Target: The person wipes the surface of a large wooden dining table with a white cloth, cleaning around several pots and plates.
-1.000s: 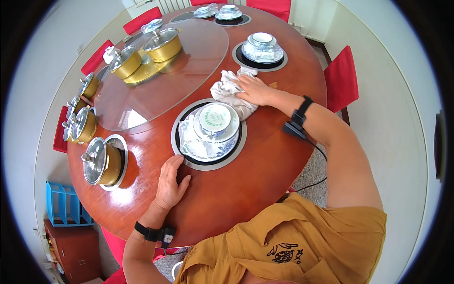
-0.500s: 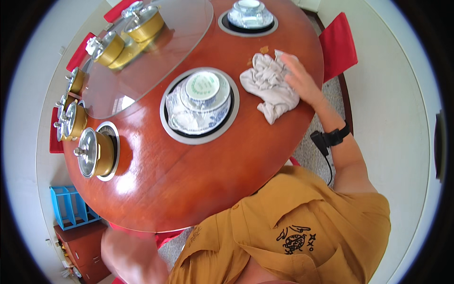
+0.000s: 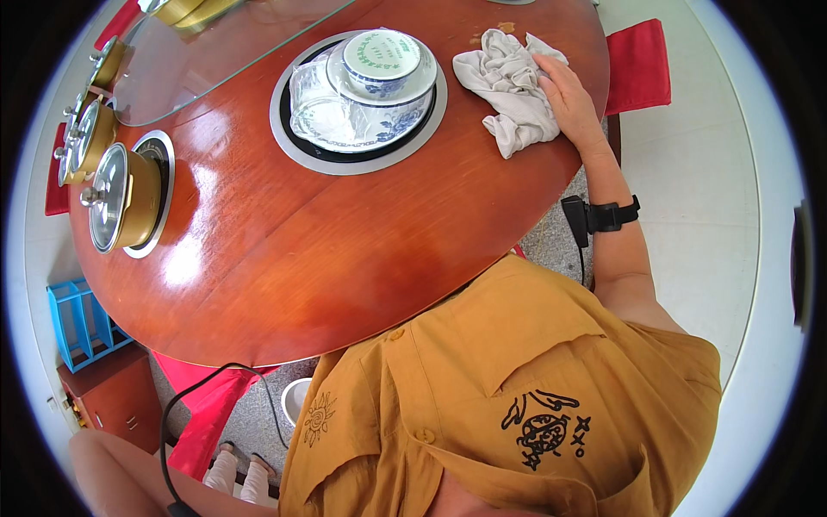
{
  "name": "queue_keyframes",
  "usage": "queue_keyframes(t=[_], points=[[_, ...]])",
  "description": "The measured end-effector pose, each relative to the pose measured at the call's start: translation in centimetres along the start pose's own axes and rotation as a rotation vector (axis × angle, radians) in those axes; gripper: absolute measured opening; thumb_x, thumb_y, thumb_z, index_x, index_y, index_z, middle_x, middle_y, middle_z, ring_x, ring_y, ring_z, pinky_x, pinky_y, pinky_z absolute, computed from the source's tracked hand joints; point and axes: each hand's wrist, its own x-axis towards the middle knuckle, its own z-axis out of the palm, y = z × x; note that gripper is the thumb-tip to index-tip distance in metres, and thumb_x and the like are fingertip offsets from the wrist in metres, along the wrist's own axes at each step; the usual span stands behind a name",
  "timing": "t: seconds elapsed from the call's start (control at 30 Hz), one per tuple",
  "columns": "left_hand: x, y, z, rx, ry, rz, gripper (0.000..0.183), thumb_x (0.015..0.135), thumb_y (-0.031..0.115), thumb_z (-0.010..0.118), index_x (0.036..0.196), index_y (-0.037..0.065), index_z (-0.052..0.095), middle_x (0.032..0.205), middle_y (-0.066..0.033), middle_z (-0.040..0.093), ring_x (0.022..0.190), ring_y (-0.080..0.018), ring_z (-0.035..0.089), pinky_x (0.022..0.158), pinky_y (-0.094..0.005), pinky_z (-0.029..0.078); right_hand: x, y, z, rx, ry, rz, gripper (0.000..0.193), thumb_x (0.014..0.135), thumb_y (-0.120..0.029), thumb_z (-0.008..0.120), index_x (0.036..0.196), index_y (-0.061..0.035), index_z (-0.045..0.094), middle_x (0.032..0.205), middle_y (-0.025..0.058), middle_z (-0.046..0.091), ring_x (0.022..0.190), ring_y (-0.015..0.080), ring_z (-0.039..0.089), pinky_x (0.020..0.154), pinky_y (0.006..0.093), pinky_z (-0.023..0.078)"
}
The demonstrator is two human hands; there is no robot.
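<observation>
A crumpled off-white cloth (image 3: 508, 86) lies on the reddish-brown round table (image 3: 345, 250) at the far right. On its right side rests my right hand (image 3: 571, 103), the fingers close together and bent over the folds; the thumb is hidden. A black band sits on that forearm. My left arm (image 3: 129, 474) is bent at the lower left, with a black cable rising beside it, and its hand is out of sight. Left of the cloth, a plastic-wrapped stack of blue-and-white bowls (image 3: 379, 86) stands on a black, silver-rimmed disc set into the table.
Gold pots with glass lids (image 3: 121, 198) line the left edge. A glass turntable (image 3: 198, 60) lies at the back left. Red chairs (image 3: 637, 67) stand around the table. A blue rack (image 3: 82, 319) sits on a brown cabinet (image 3: 116, 396). Another person's legs (image 3: 237, 478) show at lower left.
The view has shifted, so the table sits higher in the picture. My left arm has swung lower and farther left. My right hand stays at the cloth, its fingers now lower onto the folds.
</observation>
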Motion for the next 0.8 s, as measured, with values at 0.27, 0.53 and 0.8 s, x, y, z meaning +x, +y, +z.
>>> queue_keyframes(t=[0.27, 0.53, 0.8], points=[[-0.6, -0.7, 1.0, -0.002, 0.048, 0.011, 0.03, 0.07, 0.012, 0.063, 0.099, 0.006, 0.057, 0.1, -0.0129, 0.062, 0.086, -0.0317, 0.061, 0.075, -0.0441, 0.05, 0.1, 0.2, 0.2, -0.024, 0.006, 0.0, 0.033, 0.094, -0.02, 0.053, 0.122, -0.0042, 0.057, 0.122, 0.016, 0.058, 0.116, 0.032, 0.053, 0.099, 0.0366, 0.04], [-1.0, -0.7, 0.9, 0.008, 0.053, 0.031, 0.032, 0.072, 0.016, 0.062, 0.102, 0.008, 0.055, 0.103, -0.0124, 0.061, 0.089, -0.0314, 0.06, 0.077, -0.0446, 0.05, 0.0, -0.2, -0.1, -0.054, 0.012, 0.005, 0.031, 0.094, -0.018, 0.051, 0.121, -0.0037, 0.058, 0.122, 0.0159, 0.059, 0.115, 0.0316, 0.054, 0.099, 0.037, 0.04], [-1.1, -0.9, 0.9, 0.028, 0.055, 0.045, 0.033, 0.074, 0.019, 0.061, 0.105, 0.01, 0.054, 0.106, -0.0118, 0.06, 0.092, -0.0312, 0.059, 0.079, -0.045, 0.049, -0.1, 0.0, 0.0, -0.053, 0.007, 0.023, 0.031, 0.095, -0.018, 0.051, 0.121, -0.0027, 0.058, 0.123, 0.0163, 0.058, 0.116, 0.0319, 0.052, 0.1, 0.0372, 0.04]])
